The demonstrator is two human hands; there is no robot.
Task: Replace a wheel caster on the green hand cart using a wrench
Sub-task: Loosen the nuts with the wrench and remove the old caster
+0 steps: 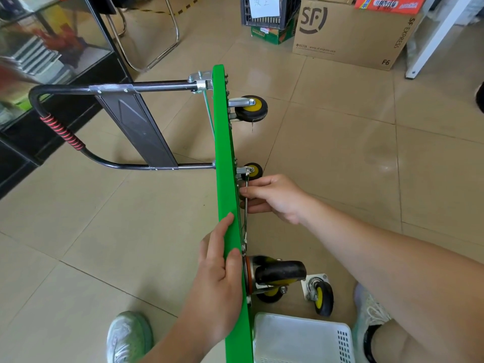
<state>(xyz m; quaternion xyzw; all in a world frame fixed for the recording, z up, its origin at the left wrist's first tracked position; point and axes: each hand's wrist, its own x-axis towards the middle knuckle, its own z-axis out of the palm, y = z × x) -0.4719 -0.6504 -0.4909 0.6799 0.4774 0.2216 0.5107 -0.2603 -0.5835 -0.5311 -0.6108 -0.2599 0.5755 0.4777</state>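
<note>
The green hand cart [225,163] stands on its side edge on the tiled floor, its black handle [62,132] stretching left. Casters stick out to the right: a far one [251,109], a middle one [253,171] and a large near one [277,275]. My left hand [218,279] grips the deck's upper edge near the large caster. My right hand [275,199] pinches a thin silver wrench [246,213] held along the underside, just below the middle caster. A loose caster [318,293] with its mounting plate lies on the floor beside the near one.
A white plastic basket [301,339] sits on the floor beside my right shoe [372,313]. My left shoe [128,336] is left of the deck. A glass cabinet [52,48] stands far left, a chair frame [167,43] behind, and an SF cardboard box [351,32] far right.
</note>
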